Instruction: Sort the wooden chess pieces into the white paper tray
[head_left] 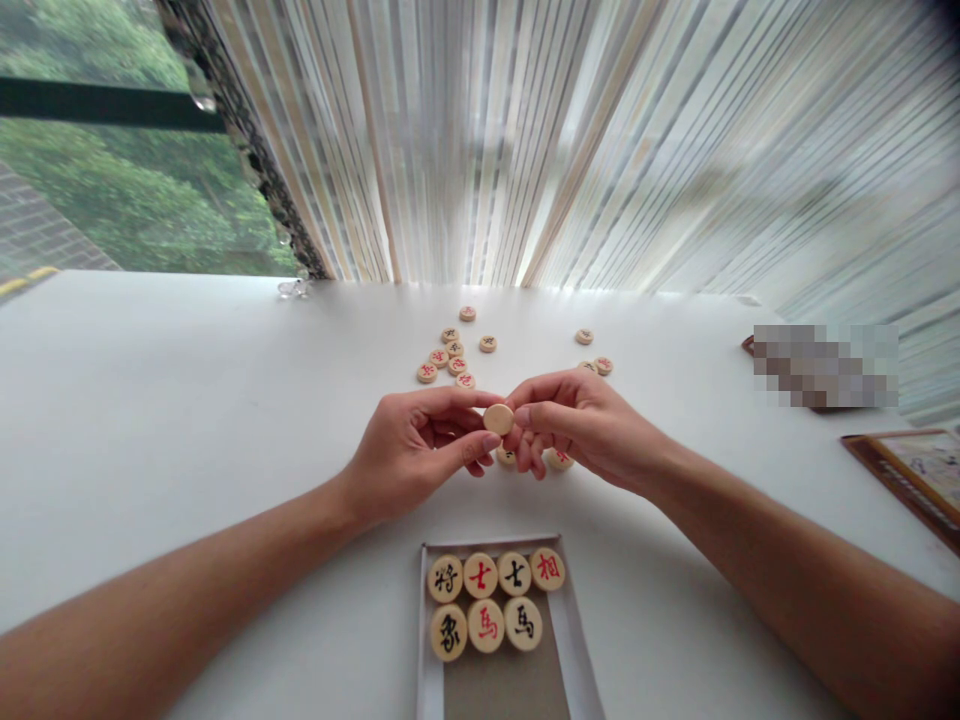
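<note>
Between my two hands is a round wooden Chinese chess piece [498, 419], its blank face toward me. My left hand [427, 435] pinches it from the left with thumb and index finger. From the right, my right hand [574, 415] grips its edge between thumb and fingers. Partly hidden under my right hand lie a black-marked piece [507, 456] and a red-marked piece [560, 460]. Nearer to me stands an open shallow box [574, 650] with several pieces in two rows, their red or black characters facing up, such as the red horse piece [486, 625].
Several loose pieces, including a red-marked one [427, 373], lie scattered beyond my hands on the white table [247, 400]. Another piece [584, 337] lies farther right. A brown-framed object [900, 470] rests at the right edge, near a blurred-out item [825, 365]. Striped curtains [465, 150] hang behind.
</note>
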